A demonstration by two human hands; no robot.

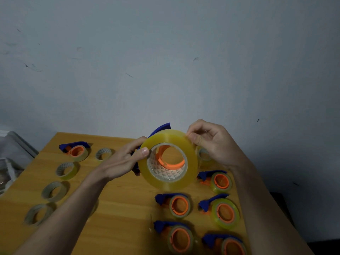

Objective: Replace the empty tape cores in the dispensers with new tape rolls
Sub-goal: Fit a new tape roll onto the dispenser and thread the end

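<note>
Both hands hold a full yellow roll [166,159] up over the table [117,199], its open core facing the camera. The left hand [122,162] grips the roll's left side, thumb [144,151] curled onto the front face and the other fingers hidden behind it. Behind the roll, by those fingers, a blue dispenser [160,128] sticks out at the top, and its orange hub [172,162] shows through the core. The right hand [211,142] pinches the roll's upper right rim, thumb and forefinger tips closed on the edge, the remaining fingers curled. Whether a tape end sits between them I cannot tell. Below the right wrist lie five loaded dispensers [219,181]; left of the left forearm lie loose cores [53,191] and one more dispenser [76,150]
</note>
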